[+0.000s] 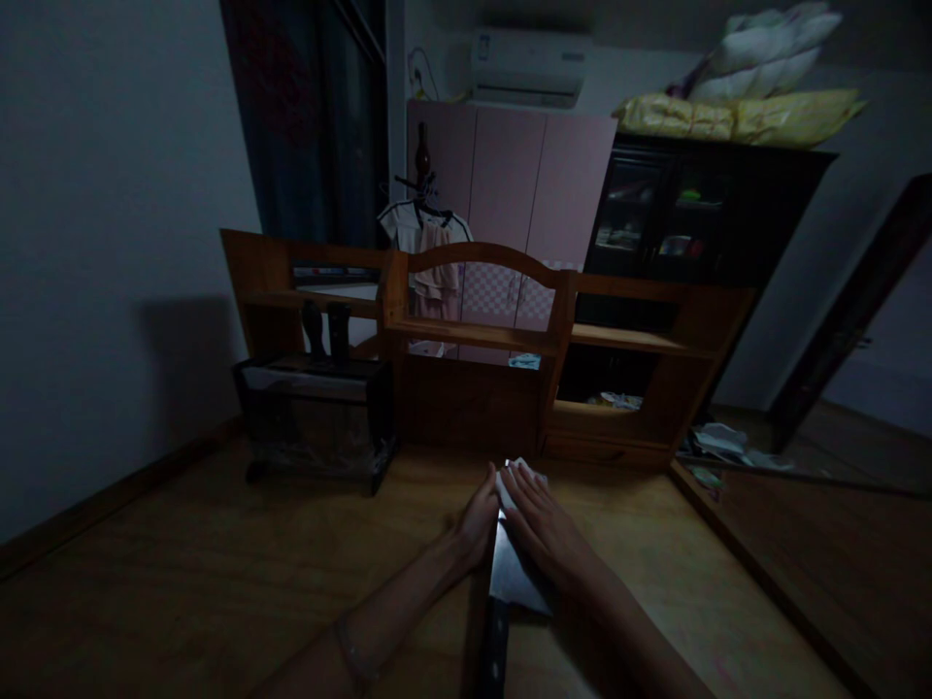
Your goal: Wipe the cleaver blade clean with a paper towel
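A cleaver point(512, 575) with a broad shiny blade and a black handle lies lengthwise before me, handle toward me. My left hand point(479, 519) holds the blade's far part from the left side, thumb up; its other fingers are mostly hidden. Across the far end of the blade, my right hand point(540, 524) presses a white cloth point(539, 478), possibly a tissue, against the metal with its fingers together. Part of the cloth sticks out past the fingertips. Neither hand is on the handle.
A knife block point(313, 413) with dark sides and two black-handled tools stands on the wooden tabletop point(291, 573) at left. Behind is a wooden shelf unit point(473, 335). A wall point(109, 243) borders the left; the tabletop's raised edge point(757, 573) runs along the right.
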Available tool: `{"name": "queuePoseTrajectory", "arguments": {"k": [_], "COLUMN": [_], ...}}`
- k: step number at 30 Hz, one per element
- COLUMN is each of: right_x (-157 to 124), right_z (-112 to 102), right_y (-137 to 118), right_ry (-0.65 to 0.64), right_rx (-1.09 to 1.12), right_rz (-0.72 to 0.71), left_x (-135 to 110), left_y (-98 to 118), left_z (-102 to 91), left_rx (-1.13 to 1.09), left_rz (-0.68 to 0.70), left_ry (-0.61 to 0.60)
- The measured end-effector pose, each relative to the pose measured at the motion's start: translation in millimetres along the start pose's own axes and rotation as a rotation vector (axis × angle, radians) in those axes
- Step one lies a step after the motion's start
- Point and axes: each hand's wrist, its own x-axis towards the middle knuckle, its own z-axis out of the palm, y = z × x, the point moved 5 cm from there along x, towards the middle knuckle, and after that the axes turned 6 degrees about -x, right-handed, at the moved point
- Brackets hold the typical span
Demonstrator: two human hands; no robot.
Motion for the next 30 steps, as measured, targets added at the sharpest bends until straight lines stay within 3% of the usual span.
{"name": "queuePoseTrajectory", "arguments": {"k": [7,30], "right_x": [0.7,-0.3], "right_z": [-4.2,-1.2], "right_y": [-17.3,-9.6], "right_ry": [-0.044,-0.012], "right_rx": [0.019,0.065], "right_rz": [-0.073,-0.063], "left_x": [3.9,4.3], "left_y": [-0.3,-1.3], "left_z": [-23.0,-20.2], "left_rx": [-0.039,-0.052], "left_rz": [0.025,-0.005], "left_ry": [0.167,0.163]}}
